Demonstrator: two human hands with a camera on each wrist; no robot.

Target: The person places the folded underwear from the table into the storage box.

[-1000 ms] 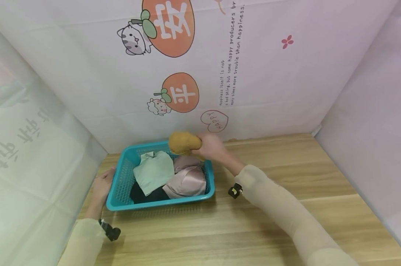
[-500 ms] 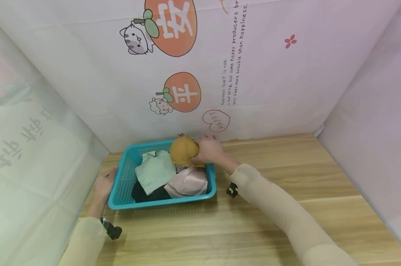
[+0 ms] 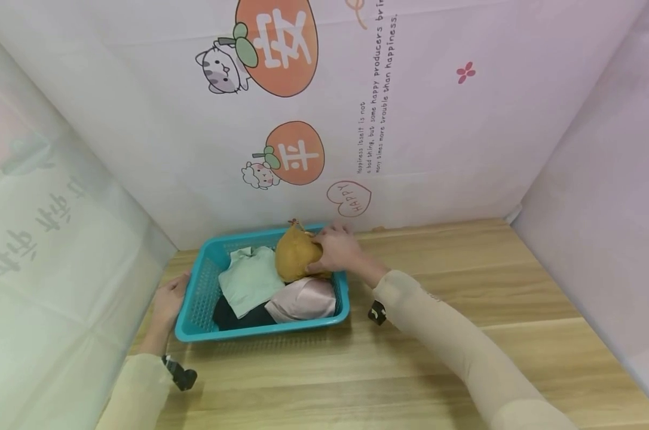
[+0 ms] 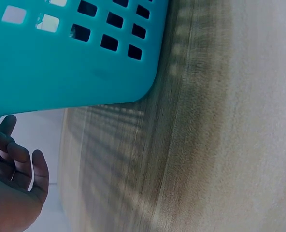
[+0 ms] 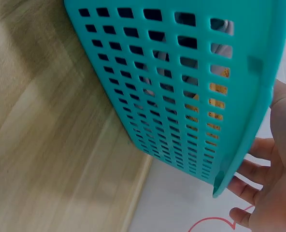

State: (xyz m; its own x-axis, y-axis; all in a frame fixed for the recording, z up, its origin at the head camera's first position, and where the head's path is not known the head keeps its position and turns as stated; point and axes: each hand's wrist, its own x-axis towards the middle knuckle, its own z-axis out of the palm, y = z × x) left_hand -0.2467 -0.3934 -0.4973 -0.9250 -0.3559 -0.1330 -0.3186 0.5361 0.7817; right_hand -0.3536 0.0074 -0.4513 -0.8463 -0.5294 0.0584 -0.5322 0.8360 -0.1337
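Observation:
A mustard-yellow bra [image 3: 294,254], its cup rounded upward, lies at the back right of the teal plastic basket [image 3: 195,332]. My right hand [image 3: 337,248] reaches over the basket's right rim and holds the bra by its right side, thumb in front. In the right wrist view, yellow fabric [image 5: 216,104] shows through the holes; the fingertips are hidden behind the rim. Beside the bra are a pale green folded cloth [image 3: 251,280], a satiny pink bra [image 3: 305,300] and black fabric [image 3: 238,316] underneath. My left hand [image 3: 168,297] grips the basket's left rim with bent fingers.
The basket stands on a wood-grain table [image 3: 410,370], its back close to a white printed cloth wall [image 3: 410,149]. Cloth walls also rise at the left [image 3: 50,286] and right [image 3: 604,209]. A small camera is strapped to each wrist.
My right hand has lowered the mustard bra from above the back rim into the basket's back right corner. The left hand has stayed at the left rim.

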